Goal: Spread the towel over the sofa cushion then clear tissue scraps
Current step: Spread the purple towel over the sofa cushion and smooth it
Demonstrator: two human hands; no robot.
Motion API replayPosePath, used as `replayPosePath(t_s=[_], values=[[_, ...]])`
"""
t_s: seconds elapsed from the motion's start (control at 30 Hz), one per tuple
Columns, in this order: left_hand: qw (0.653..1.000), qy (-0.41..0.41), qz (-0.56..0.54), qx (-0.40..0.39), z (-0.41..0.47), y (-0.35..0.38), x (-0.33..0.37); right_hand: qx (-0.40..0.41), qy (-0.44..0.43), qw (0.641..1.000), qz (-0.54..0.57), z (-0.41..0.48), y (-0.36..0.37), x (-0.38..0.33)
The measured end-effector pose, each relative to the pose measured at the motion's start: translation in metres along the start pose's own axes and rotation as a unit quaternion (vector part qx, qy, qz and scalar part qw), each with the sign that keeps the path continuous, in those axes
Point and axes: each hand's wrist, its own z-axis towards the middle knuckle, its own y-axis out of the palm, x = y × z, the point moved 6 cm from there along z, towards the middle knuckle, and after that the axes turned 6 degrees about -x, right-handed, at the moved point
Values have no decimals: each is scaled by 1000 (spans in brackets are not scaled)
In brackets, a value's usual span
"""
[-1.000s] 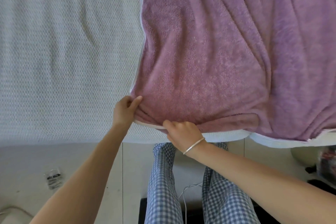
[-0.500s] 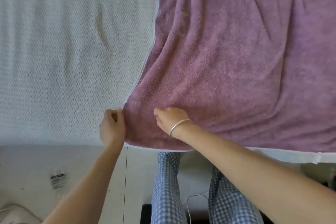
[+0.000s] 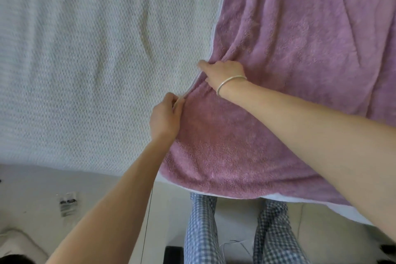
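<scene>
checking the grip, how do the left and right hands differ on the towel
The left hand pinches the towel edge nearer the cushion front; the right hand grips it farther back. The right wrist wears a bracelet; the left is bare. Both hold the same edge.

Towel (image 3: pixel 289 70) on right part of sofa cushion (image 3: pixel 85 70); both hands at towel's left edge, left hand (image 3: pixel 166 117) nearer than right hand (image 3: pixel 222 73).
</scene>
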Motion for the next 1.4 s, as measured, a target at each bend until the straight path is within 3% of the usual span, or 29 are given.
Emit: replayPosePath(t_s=[0.2, 0.37, 0.57, 0.73, 0.97, 1.1, 1.23, 1.4], values=[[995, 10, 30, 96, -6, -23, -6, 93, -45, 995, -9, 19, -42, -25], [995, -48, 42, 76, -18, -20, -32, 29, -95, 994, 55, 21, -21, -51], [994, -37, 83, 58, 12, -20, -9, 86, 15, 986, 144, 61, -64, -7], [994, 3, 87, 66, 65, -15, 34, 80, 87, 977, 180, 104, -87, 36], [988, 43, 118, 87, 138, -10, 82, 173, 178, 941, 228, 160, -126, 90], [985, 74, 117, 107, 164, -9, 103, 124, 236, 929, 256, 193, -134, 114], [977, 111, 89, 156, 172, -12, 103, 137, 242, 923, 266, 208, -142, 122], [949, 153, -2, 277, 173, -32, 101, 227, 172, 907, 312, 220, -177, 96]])
